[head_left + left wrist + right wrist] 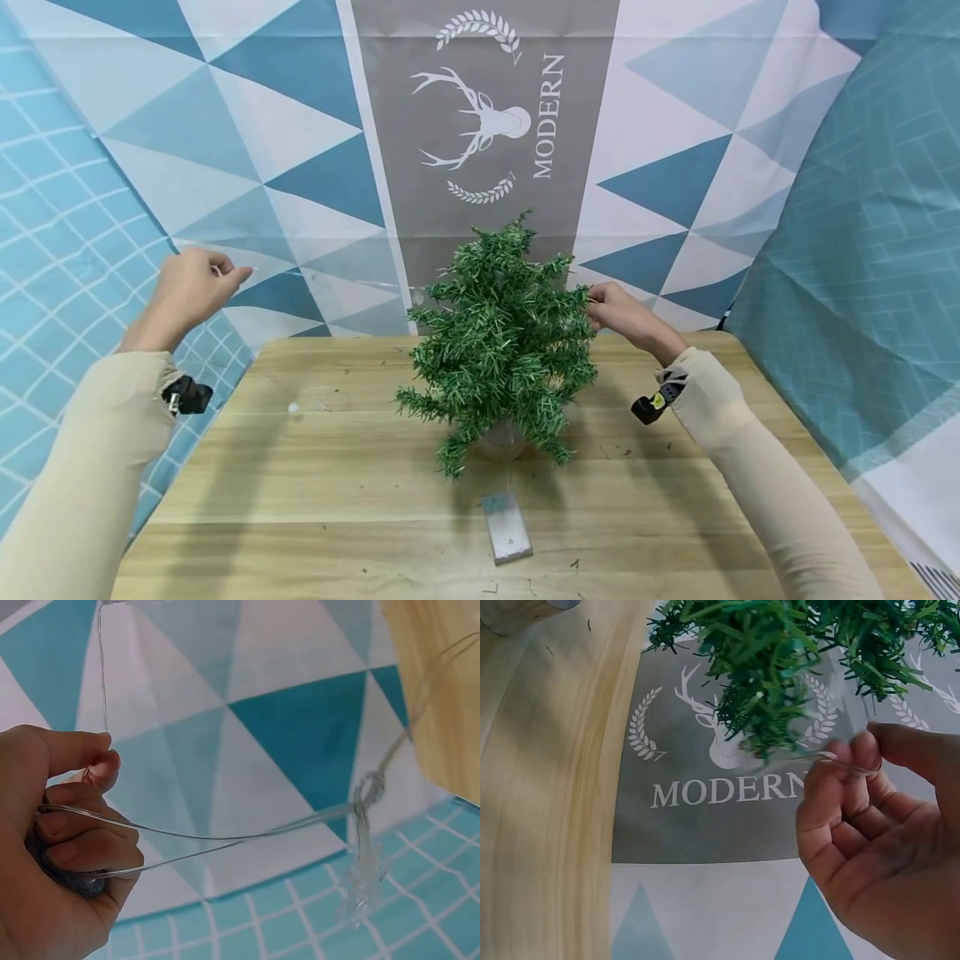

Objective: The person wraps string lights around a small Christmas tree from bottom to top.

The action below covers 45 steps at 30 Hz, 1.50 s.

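A small green artificial Christmas tree (498, 333) stands upright mid-table. Behind its right side, my right hand (618, 312) pinches a thin clear fairy-light string (847, 763) between thumb and fingers, close to a branch tip. Out to the left, raised above the table, my left hand (191, 287) pinches another stretch of the string between thumb and forefinger. Its other fingers curl over a loop of it, and a knotted tangle (367, 796) hangs from that loop. A dark grey patch shows in the left palm; I cannot tell what it is. A flat white box (508, 527) lies before the tree.
The wooden table (360, 500) carries small scattered green bits and a small white bead-like thing (293, 407) with thin wire at the left. A patterned cloth backdrop (300, 167) with a deer print rises behind it. Blue cloth (45, 250) hangs at the left side.
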Available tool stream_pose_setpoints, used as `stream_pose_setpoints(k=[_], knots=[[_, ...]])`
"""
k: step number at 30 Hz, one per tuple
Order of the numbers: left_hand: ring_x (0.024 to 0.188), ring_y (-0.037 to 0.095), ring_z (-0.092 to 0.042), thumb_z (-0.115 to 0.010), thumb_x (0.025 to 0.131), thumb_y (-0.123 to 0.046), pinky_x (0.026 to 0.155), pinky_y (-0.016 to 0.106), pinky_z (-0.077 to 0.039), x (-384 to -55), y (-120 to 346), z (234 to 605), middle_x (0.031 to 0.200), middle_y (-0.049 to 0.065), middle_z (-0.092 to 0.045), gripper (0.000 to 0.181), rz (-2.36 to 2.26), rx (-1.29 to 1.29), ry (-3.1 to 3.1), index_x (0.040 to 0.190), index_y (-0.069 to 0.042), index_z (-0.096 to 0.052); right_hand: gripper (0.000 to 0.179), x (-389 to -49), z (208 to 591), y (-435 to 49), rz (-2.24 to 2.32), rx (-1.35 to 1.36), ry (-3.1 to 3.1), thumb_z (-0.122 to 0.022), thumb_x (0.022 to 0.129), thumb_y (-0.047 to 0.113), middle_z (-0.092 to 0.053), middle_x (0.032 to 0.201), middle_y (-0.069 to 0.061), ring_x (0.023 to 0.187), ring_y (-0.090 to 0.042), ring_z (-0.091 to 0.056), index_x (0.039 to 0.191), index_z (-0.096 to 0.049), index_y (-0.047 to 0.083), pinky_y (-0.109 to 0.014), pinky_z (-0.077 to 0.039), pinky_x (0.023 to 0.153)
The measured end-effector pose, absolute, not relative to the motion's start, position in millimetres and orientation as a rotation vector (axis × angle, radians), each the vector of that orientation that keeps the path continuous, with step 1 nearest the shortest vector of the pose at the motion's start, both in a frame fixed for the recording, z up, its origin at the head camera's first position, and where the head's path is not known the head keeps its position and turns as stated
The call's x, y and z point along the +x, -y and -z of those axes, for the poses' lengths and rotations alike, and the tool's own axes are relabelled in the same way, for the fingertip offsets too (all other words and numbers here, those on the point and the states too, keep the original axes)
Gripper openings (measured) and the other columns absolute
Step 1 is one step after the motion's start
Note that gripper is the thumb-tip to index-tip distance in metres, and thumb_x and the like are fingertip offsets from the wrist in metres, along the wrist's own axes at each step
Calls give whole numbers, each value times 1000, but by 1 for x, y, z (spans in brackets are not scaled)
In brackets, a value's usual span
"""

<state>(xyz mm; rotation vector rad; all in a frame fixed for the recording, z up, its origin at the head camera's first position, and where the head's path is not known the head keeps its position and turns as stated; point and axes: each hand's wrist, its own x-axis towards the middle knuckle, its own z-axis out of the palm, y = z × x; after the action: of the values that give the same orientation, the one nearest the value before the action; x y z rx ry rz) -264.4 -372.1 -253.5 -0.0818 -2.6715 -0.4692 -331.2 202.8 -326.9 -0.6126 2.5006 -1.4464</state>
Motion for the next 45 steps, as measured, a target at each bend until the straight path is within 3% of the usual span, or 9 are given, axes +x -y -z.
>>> stream_pose_setpoints(k=[3, 8, 15, 20, 23, 27, 29, 36, 45], knots=[[43, 21, -37, -54, 102, -29, 43, 34, -31, -257, 379, 265, 49, 5, -43, 43, 467, -46, 2685, 72, 0, -61, 31, -330, 328, -204, 1433, -612, -2476, -40, 101, 2, -35, 71, -6, 58, -14, -33, 72, -30, 9, -31, -35, 60], [43, 19, -36, -53, 102, -27, 42, 33, -30, -240, 390, 282, 49, 3, -42, 42, 464, 2, 2688, 70, 0, -60, 17, -330, 336, -208, 1343, -644, -2505, -40, 96, -6, -51, 92, -17, 71, -22, -54, 95, -56, -3, -32, -50, 66], [42, 14, -33, -53, 102, -30, 39, 30, -28, -208, 399, 301, 49, 1, -43, 41, 486, 13, 2699, 74, -2, -62, 36, -321, 352, -209, 1405, -744, -2440, -40, 86, -17, -23, 69, -1, 57, -13, -40, 72, -25, 13, -32, -55, 70], [41, 14, -31, -53, 102, -31, 38, 30, -27, -189, 396, 310, 50, 2, -45, 40, 482, -9, 2708, 74, -5, -64, 34, -310, 354, -209, 1348, -764, -2535, -51, 96, -5, -27, 67, -2, 55, -19, -33, 71, -32, 9, -30, -44, 63], [41, 14, -31, -54, 102, -31, 39, 30, -27, -182, 389, 312, 50, 2, -46, 39, 474, -41, 2697, 74, -6, -64, 23, -301, 352, -210, 1277, -783, -2684, -52, 99, 2, -39, 71, -9, 69, -28, -54, 78, -42, 1, -34, -43, 66], [42, 13, -33, -56, 101, -28, 41, 30, -27, -173, 378, 315, 52, 0, -49, 36, 479, -82, 2673, 71, -8, -63, 18, -281, 345, -213, 1231, -796, -2909, -52, 102, 8, -65, 102, -20, 107, -35, -64, 109, -64, -4, -46, -54, 86], [42, 12, -32, -57, 101, -26, 42, 29, -26, -168, 372, 316, 51, -1, -47, 35, 489, -102, 2665, 70, -10, -63, 25, -267, 342, -214, 1276, -791, -2974, -53, 103, 9, -67, 115, -19, 105, -33, -64, 122, -65, -1, -50, -54, 88], [40, 11, -28, -58, 101, -25, 43, 28, -24, -153, 346, 312, 47, -2, -38, 36, 507, -152, 2627, 67, -14, -61, 21, -212, 326, -211, 1385, -861, -3133, -53, 104, 14, -69, 111, -5, 99, -20, -62, 115, -70, 8, -36, -50, 81], [39, 8, -28, -60, 101, -24, 41, 27, -26, -138, 291, 302, 46, -6, -37, 30, 544, -264, 2639, 73, -15, -67, 21, -145, 308, -170, 1610, -1291, -3126, -64, 91, -6, -72, 94, 1, 79, -7, -63, 107, -72, 6, -17, -51, 70]])
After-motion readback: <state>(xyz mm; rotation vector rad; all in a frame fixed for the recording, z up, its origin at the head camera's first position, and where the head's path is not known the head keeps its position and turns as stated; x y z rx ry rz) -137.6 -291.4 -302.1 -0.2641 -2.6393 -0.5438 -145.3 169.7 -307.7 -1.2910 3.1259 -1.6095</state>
